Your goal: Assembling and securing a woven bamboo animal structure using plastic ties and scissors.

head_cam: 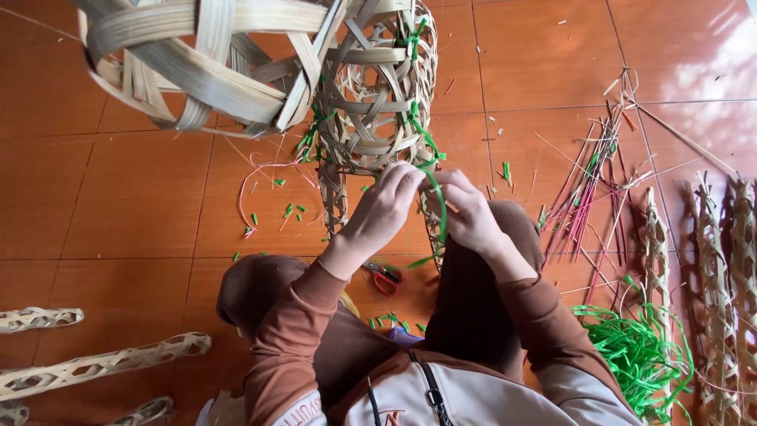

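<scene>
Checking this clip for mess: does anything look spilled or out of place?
Short green strap offcuts lie scattered over the tiled floor, and red-handled scissors sit on the floor between the person's knees. Nothing looks damaged.

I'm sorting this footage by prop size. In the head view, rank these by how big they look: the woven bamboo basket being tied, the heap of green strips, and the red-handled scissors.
1. Woven bamboo basket, largest, though it is raised toward the camera, which may inflate it.
2. Heap of green strips on the floor, partly cut off by the frame.
3. Red-handled scissors, clearly smallest, partly hidden behind the left hand.
</scene>
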